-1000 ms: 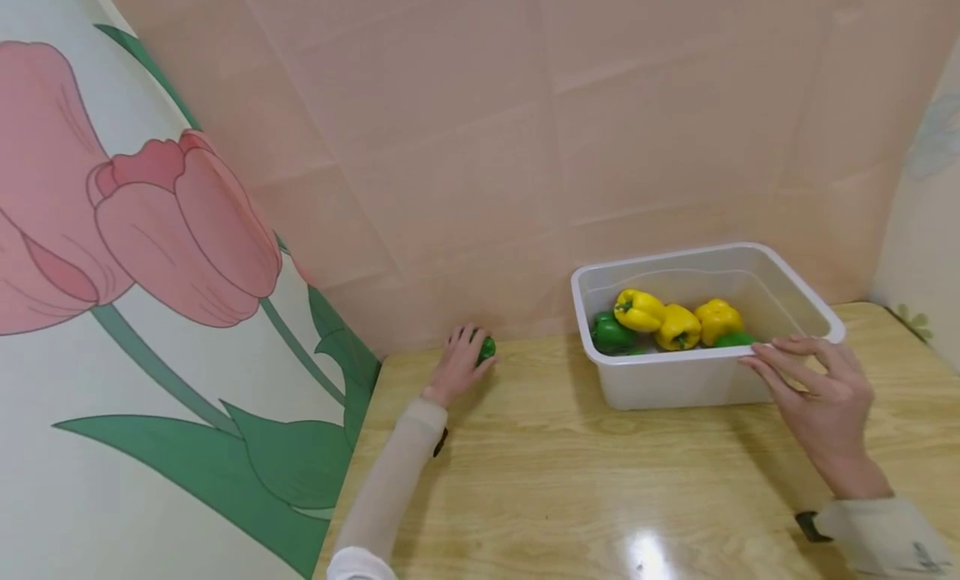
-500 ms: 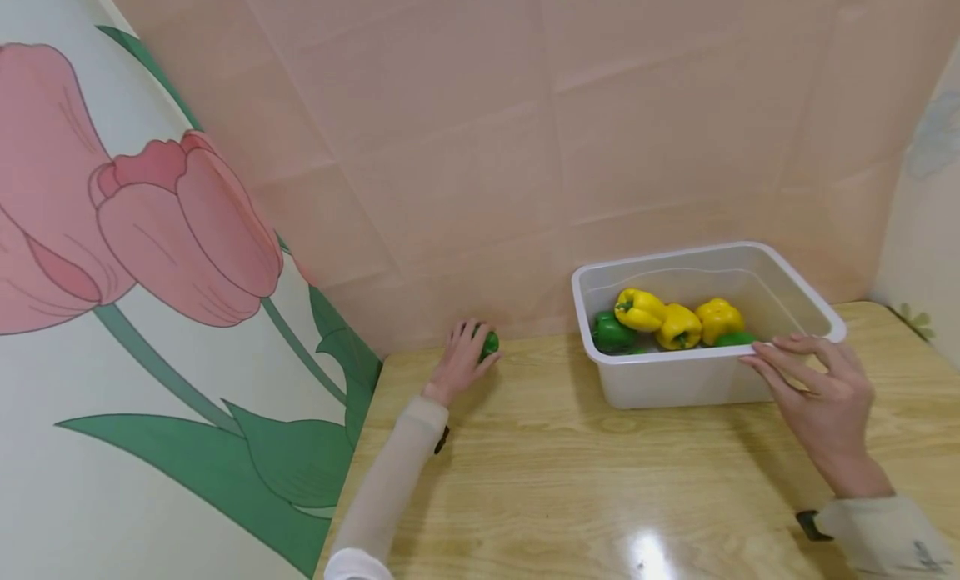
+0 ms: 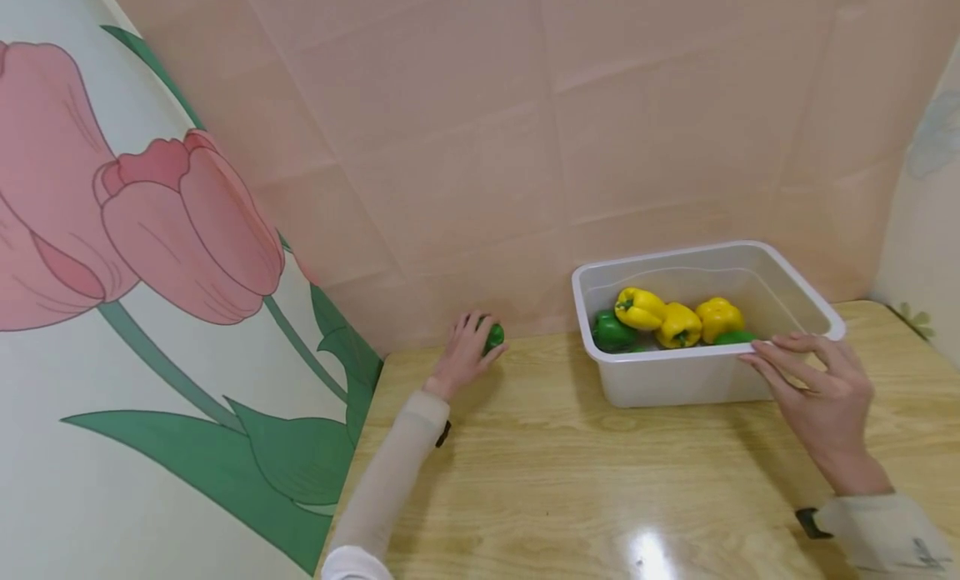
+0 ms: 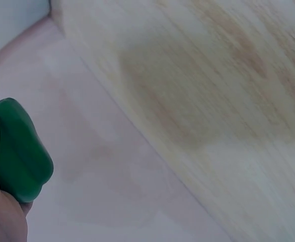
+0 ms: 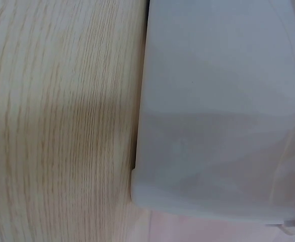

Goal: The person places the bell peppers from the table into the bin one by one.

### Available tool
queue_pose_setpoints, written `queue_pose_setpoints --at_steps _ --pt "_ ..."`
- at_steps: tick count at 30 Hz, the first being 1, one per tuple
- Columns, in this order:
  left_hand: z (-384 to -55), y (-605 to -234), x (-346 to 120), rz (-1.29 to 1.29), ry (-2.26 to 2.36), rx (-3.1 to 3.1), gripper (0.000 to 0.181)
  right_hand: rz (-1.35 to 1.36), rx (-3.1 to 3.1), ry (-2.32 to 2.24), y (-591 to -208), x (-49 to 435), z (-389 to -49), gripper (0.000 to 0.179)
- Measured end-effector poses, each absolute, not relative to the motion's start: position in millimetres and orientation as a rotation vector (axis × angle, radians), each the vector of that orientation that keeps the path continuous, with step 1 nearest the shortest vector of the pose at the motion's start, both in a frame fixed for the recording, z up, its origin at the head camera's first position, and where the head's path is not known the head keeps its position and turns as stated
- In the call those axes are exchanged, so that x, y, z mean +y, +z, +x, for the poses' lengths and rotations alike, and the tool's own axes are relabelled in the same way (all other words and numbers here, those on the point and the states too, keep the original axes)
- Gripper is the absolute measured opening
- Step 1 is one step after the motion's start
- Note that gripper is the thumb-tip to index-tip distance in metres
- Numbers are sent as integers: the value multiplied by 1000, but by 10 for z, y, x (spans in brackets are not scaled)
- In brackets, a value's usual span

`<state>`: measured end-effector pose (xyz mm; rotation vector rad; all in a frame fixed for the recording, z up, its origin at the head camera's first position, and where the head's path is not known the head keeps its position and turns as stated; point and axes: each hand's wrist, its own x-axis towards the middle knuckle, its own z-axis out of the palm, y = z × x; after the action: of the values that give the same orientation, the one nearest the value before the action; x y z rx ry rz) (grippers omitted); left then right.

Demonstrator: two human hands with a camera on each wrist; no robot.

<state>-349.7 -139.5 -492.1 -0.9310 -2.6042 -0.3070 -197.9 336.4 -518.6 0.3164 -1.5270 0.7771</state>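
Note:
My left hand (image 3: 463, 357) grips a green bell pepper (image 3: 494, 337) near the back edge of the table, left of the bin. The left wrist view shows that green bell pepper (image 4: 22, 151) in the palm, with fingers and thumb around it. With fingertips and thumb, my right hand (image 3: 821, 397) pinches the front rim of a whitish plastic bin (image 3: 675, 384) close to its right corner. Inside the bin lie several yellow bell peppers (image 3: 678, 326), a green bell pepper (image 3: 612, 332) at the left, and a green one partly hidden behind the front rim.
The wood-grain table (image 3: 555, 472) runs under both arms. A pinkish sheet (image 3: 450, 147) covers the wall right behind the table. On the left stands a wall painted with tulips (image 3: 187, 230), and a pale wall (image 3: 926, 222) bounds the right side.
My left hand has shifted slightly to the right and up in the head view, carrying the green bell pepper. The right hand and the bin stay where they were.

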Motion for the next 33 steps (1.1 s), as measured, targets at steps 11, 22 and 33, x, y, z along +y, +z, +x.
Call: queue_pose_setpoints --at_steps 11,22,33 --pt "-3503 -4792 -1273 -963 -249 -2569 47 312 -1542 776 -5195 3370 -1978 40" --pt "-3523 -4662 -1118 -1012 -259 -2509 49 313 -1543 795 -5200 3370 -1974 41" --pt "-3508 -4519 -946 -1043 -253 -2491 50 300 -1528 789 -5190 3360 -1986 37"
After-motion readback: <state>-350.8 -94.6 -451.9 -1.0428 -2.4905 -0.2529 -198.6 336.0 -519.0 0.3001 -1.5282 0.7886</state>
